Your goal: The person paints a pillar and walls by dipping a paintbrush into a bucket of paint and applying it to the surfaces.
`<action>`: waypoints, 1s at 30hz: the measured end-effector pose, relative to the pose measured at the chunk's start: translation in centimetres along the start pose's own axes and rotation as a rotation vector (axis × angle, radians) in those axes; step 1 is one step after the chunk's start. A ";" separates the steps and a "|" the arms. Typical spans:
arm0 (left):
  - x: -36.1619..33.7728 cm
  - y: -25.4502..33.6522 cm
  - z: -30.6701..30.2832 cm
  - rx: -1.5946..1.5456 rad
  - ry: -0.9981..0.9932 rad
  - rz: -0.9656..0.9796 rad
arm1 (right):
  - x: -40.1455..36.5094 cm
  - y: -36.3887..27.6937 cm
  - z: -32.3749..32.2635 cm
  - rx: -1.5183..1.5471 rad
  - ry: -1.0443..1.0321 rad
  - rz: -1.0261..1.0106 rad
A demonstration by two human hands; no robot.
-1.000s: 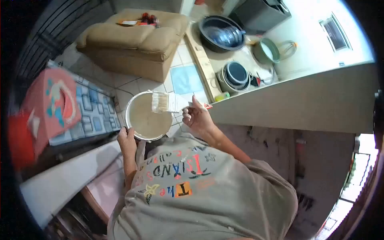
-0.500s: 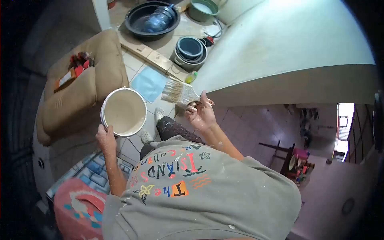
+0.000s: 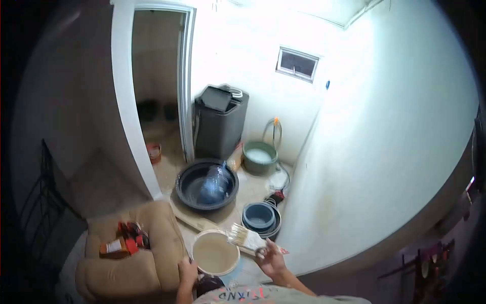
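My left hand (image 3: 188, 271) grips the rim of a round white paint bucket (image 3: 216, 254), whose inside is coated a beige cream colour. A wide flat paintbrush (image 3: 248, 237) is held by its handle in my right hand (image 3: 271, 259), closed around it. Its pale bristles point left, right at the bucket's far rim. Dried paint marks the brush and my right fingers. Both hands are in front of my body, above the floor.
A tan cushioned seat (image 3: 164, 238) with red-and-black items stands at left. Ahead are a black basin (image 3: 206, 206) holding a clear blue bottle, stacked grey tubs (image 3: 259, 215), a green basin (image 3: 259, 169) and a dark washing machine (image 3: 218, 131). A white wall (image 3: 364, 167) runs along the right.
My view has tilted up, bringing the doorway, washing machine and small window into sight. The brush has come closer to the bucket; both stay in my hands.
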State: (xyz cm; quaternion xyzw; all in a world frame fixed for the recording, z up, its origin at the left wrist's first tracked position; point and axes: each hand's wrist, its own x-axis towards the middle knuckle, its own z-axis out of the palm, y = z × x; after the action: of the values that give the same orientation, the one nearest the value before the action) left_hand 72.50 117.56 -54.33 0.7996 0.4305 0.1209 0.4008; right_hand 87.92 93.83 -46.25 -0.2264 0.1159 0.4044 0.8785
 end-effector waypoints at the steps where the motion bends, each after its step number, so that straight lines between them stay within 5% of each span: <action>1: 2.0 -1.9 1.6 -0.178 -0.015 -0.018 | 0.8 -0.3 0.1 0.009 -0.034 -0.013; 2: 1.3 2.6 -0.7 0.012 -0.002 0.038 | 1.7 -0.8 -0.8 0.040 -0.021 -0.039; 7: 10.0 -1.3 3.3 -0.086 -0.101 0.086 | 3.7 -1.3 0.0 0.062 0.017 -0.140; 11: 14.0 1.4 2.0 0.113 -0.209 0.265 | 5.5 -1.0 -1.9 0.120 -0.183 -0.287; 13: 15.6 4.6 0.9 0.047 -0.253 0.353 | 4.6 -1.1 2.7 0.106 0.147 -0.497; 15: 18.9 5.5 1.9 0.017 -0.312 0.486 | 5.0 -1.6 2.9 0.185 0.134 -0.674; 16: 20.1 6.3 2.3 0.024 -0.398 0.381 | 5.1 -2.1 2.8 0.115 0.036 -0.735; 18: 23.8 7.4 4.1 0.119 -0.290 0.752 | 4.7 -2.3 5.3 0.158 0.225 -0.877; 20: 24.9 10.3 3.1 0.128 -0.438 0.633 | 4.8 -2.0 5.2 0.174 0.106 -1.026; 21: 27.9 9.2 4.6 0.144 -0.405 0.834 | 5.1 -1.2 5.6 0.172 0.133 -1.104; 22: 26.0 13.3 2.1 -0.041 -0.626 0.565 | 5.3 -1.0 6.1 0.153 0.150 -1.160; 24: 31.3 10.6 5.8 -0.036 -0.558 0.893 | 5.6 -0.6 6.4 0.079 0.198 -1.282; 25: 29.0 13.8 3.7 -0.119 -0.693 0.659 | 5.7 -0.3 6.6 0.031 0.241 -1.341; 27: 30.8 14.0 4.5 -0.087 -0.672 0.804 | 6.2 0.7 7.5 0.006 0.331 -1.431; 30: 33.1 15.7 5.9 -0.043 -0.787 0.651 | 7.0 1.3 9.6 -0.209 0.602 -1.627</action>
State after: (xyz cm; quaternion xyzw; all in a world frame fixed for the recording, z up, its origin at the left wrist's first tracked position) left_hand 104.84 135.52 -51.52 0.8688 -0.0272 -0.0621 0.4904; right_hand 91.64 103.89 -40.94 -0.4155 0.1078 -0.4166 0.8014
